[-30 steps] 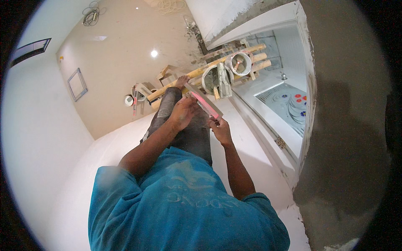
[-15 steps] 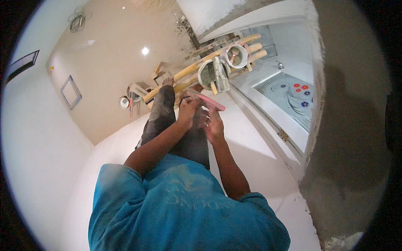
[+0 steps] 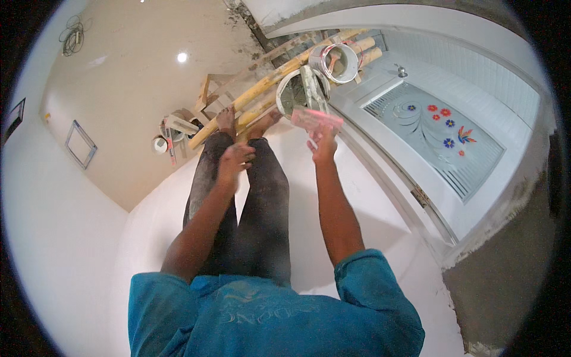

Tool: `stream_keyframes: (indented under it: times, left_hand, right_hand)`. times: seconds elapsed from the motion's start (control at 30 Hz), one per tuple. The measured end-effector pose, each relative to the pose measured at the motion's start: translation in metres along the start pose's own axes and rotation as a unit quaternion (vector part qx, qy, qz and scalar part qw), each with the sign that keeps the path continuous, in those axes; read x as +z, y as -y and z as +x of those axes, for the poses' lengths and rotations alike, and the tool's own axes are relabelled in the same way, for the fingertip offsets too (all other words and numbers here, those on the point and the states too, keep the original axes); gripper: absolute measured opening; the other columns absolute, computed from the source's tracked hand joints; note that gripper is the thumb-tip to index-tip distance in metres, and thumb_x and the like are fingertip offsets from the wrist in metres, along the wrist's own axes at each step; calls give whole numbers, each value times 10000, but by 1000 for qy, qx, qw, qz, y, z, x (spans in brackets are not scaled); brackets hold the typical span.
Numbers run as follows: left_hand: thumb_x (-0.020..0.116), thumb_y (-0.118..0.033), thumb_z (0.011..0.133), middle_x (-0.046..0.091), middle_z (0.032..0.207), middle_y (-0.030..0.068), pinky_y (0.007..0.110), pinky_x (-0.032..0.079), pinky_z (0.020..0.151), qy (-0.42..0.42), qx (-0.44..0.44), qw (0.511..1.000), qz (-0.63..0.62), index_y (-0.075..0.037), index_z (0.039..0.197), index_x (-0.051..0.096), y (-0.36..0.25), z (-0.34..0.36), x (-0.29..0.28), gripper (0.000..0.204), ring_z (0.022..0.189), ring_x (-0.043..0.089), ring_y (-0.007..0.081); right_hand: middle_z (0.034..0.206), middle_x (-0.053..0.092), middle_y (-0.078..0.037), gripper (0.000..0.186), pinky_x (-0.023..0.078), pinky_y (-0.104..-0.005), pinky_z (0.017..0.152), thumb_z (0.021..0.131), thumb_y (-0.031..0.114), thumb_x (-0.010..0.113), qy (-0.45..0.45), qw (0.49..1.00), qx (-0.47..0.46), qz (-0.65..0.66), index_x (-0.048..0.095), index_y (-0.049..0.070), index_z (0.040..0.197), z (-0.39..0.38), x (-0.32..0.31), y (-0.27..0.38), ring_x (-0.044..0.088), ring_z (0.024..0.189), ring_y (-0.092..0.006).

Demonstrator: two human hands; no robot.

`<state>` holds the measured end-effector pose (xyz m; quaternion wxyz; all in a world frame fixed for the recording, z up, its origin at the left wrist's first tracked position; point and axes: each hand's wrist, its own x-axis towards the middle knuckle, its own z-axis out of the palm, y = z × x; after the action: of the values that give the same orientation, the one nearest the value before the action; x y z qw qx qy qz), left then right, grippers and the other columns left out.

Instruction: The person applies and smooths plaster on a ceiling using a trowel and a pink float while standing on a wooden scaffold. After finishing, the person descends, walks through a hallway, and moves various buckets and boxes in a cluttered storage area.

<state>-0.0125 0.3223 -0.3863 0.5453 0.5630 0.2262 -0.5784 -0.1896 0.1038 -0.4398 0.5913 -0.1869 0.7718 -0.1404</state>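
My right hand (image 3: 324,144) grips a flat, rectangular pink slab (image 3: 317,120) by its near right end. What kind of tool the slab is cannot be told. My left hand (image 3: 237,163) hovers above my left thigh, its fingers curled; whether anything small sits inside them is hidden. Just beyond the slab is a round tub (image 3: 288,96) of wet grey mix, with a pale, smeared flat tool (image 3: 311,89) standing across it. Beside the tub, a white bucket (image 3: 350,64) holds a brush (image 3: 335,59) with a reddish handle.
My bare feet rest on yellow poles (image 3: 262,87) of a raised platform. To the right stands a white door (image 3: 404,128) with a flower-patterned glass panel. Below left are buckets and tools (image 3: 169,135), a frame (image 3: 81,144) on the white wall, and coiled wire (image 3: 72,35).
My hands, formerly together at the pink slab, have parted. The left has drawn back leftward; the right has carried the slab forward and to the right. My view has shifted too.
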Motion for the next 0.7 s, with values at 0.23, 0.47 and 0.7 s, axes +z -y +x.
stream_keyframes:
  times: [0.23, 0.47, 0.7]
  left_hand:
    - [538, -278, 951, 631, 1058, 83, 321, 469, 789, -158, -25, 987, -24, -46, 1251, 502, -25, 65, -119, 381, 921, 603, 175]
    - [494, -375, 964, 574, 1214, 116, 377, 435, 914, -178, -37, 982, 57, -53, 1346, 448, -15, 108, -161, 502, 1068, 560, 223]
    - [553, -363, 944, 591, 1148, 102, 351, 445, 872, -184, -37, 977, 97, -56, 1271, 485, -13, 156, -152, 453, 1035, 575, 206]
  right_hand:
    - [803, 565, -15, 300, 432, -406, 649, 822, 345, 669, -87, 995, -12, -45, 561, 130, 1001, 172, 67, 32, 580, 707, -175]
    - [825, 594, -14, 296, 417, -438, 650, 851, 370, 653, 2, 993, -62, -96, 576, 131, 1007, 249, 89, 29, 571, 695, -178]
    - [857, 609, -54, 193, 459, -347, 641, 914, 214, 613, -14, 877, -376, -298, 570, 55, 1014, 197, 79, -50, 585, 726, -203]
